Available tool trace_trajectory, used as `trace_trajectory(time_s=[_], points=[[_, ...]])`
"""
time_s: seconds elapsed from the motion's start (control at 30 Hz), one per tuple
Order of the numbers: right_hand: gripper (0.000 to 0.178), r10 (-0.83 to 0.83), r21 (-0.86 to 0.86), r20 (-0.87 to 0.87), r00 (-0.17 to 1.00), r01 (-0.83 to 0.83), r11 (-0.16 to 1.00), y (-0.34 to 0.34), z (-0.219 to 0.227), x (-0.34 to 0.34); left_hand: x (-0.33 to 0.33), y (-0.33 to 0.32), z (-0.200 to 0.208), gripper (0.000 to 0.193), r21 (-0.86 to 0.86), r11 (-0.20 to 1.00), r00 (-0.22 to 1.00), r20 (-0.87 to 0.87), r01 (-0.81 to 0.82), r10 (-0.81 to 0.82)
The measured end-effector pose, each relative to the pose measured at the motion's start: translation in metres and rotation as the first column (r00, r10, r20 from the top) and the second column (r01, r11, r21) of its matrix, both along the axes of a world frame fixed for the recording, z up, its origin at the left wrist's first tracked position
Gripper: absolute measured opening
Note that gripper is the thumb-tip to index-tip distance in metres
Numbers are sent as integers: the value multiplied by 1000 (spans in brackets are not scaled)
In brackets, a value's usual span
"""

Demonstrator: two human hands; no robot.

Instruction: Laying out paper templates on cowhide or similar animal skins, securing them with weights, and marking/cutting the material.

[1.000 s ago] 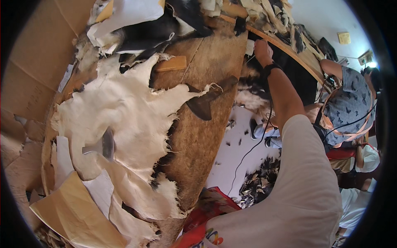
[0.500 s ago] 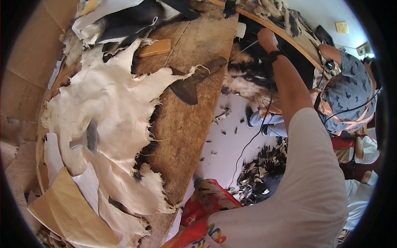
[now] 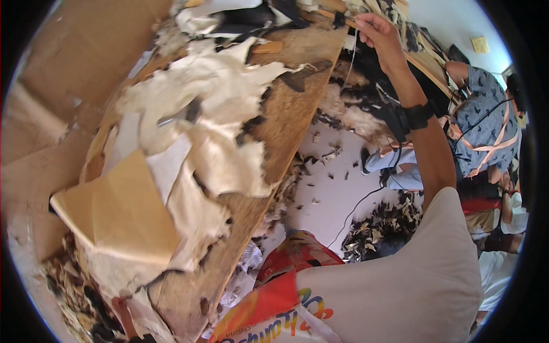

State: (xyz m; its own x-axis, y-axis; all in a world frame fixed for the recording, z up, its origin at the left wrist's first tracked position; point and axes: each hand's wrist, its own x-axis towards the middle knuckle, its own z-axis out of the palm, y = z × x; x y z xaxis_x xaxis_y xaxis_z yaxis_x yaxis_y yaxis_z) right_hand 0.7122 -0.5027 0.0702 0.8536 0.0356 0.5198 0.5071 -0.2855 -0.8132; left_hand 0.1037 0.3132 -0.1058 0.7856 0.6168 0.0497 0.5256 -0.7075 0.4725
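Observation:
My right hand [image 3: 378, 39] is raised at the top, past the board's edge. Its thumb and fingers pinch a thin pale thread [image 3: 351, 64] that hangs toward the board. At the lower left, my left hand [image 3: 123, 308] is small in view beside the near edge of a pale hide; its fingers are too unclear to read. The cream hide [image 3: 223, 126] with ragged, dark-haired edges lies spread over the wooden board [image 3: 291, 131]. A grey blade-like piece [image 3: 193, 110] rests on it. A stiff tan sheet [image 3: 123, 211] and white sheets [image 3: 171, 163] lie on the near part.
A dark flat piece [image 3: 297, 80] and a wooden block [image 3: 267, 47] sit on the board. Black and white hides [image 3: 240, 20] are heaped at the far end. Scraps [image 3: 380, 228] and a black cable [image 3: 357, 206] are on the floor. People [image 3: 483, 120] work at the right.
My right hand has lifted up and away, and the thread now hangs steeply. My left hand has come into view at the lower left. The view has shifted, so the hide appears farther right.

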Motion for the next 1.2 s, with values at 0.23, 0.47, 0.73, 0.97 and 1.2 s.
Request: trace_trajectory(time_s=[0.23, 0.47, 0.73, 0.97, 1.2], points=[[15, 495, -168, 36, 868, -483, 859, 228, 98, -182, 48, -47, 22, 13, 173, 972, 986, -82, 158, -146], [13, 861, -200, -85, 502, -855, 479, 447, 104, -306, 40, -63, 30, 4, -16, 991, 988, 81, 132, -130], [14, 979, -566, -104, 174, -820, 86, 618, -21, -373, 34, -69, 24, 4, 40, 987, 948, 273, 156, -161], [13, 932, -652, -326, 158, -752, -101, 668, -115, -385, 29, -73, 26, 5, 37, 990, 934, 331, 133, -137], [14, 942, -555, -324, 90, -825, -112, 675, -132, -386, 28, -72, 18, 5, 18, 996, 922, 378, 89, -90]])
